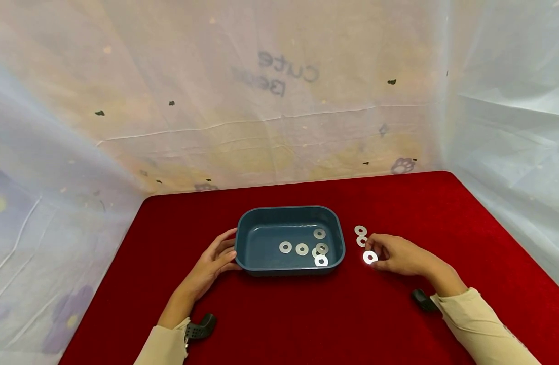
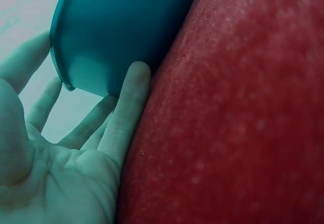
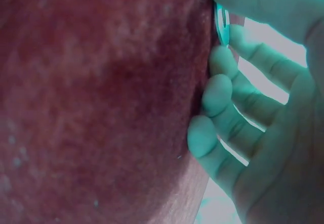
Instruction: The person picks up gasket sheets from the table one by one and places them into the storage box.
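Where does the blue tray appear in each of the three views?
Head: the blue tray sits at centre on the red cloth, the left hand touching its left end.
Left wrist: its curved outer wall fills the upper left, fingertips against it.
Right wrist: hardly in view; at most a sliver in the top right corner.
Shared landmark: the red cloth.

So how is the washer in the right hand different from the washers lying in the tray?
The pinched washer is held at the fingertips of the right hand, outside the tray, over the red cloth; the tray washers lie loose and flat on the floor of the blue tray, untouched. It is single; they are several, some overlapping. All are flat silver rings with a centre hole.
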`<state>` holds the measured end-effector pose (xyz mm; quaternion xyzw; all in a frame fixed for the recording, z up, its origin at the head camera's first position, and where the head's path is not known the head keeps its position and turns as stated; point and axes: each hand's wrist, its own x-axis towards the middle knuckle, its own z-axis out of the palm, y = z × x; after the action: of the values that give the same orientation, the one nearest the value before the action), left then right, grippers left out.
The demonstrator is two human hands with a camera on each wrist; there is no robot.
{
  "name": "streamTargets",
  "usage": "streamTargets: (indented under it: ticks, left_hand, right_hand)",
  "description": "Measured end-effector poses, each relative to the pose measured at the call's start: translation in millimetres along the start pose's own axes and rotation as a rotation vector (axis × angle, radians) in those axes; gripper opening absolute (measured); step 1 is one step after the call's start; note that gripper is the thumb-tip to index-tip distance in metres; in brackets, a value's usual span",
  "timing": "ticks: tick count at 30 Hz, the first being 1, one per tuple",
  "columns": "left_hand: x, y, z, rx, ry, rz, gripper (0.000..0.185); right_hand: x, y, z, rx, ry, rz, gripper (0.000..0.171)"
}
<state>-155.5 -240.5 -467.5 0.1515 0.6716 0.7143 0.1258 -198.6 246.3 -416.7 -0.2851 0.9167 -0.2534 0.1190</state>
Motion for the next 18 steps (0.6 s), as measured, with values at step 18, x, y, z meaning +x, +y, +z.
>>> streamTargets:
  ticks: [18]
  left_hand:
    - [0.4,0.4,-0.3,-0.001,-0.008,0.004,0.059]
  right_hand:
    - [-1.1,-1.8,0.3,0.035,-0.041,-0.062,0.031]
